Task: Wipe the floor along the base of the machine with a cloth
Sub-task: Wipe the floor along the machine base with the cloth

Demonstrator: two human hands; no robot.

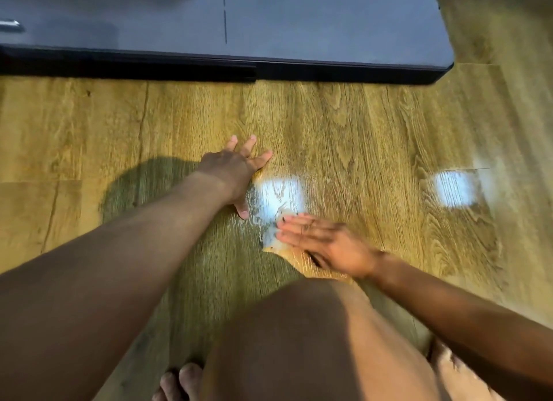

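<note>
Head view, cloth [271, 241] beneath flat right hand [326, 245]

No writing, label, brand, number or sign can be read. The dark grey machine [299, 20] shows plain panels split by a thin seam [224, 14], and the wooden floor [374, 125] in front of the machine shows only grain and glare.

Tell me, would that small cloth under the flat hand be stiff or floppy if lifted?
Probably floppy: the cloth lies crumpled, with ragged edges, under the right hand. Likely light, since it looks thin and smaller than that hand. It should slide easily when pushed; the floor looks smooth and glossy.
</note>
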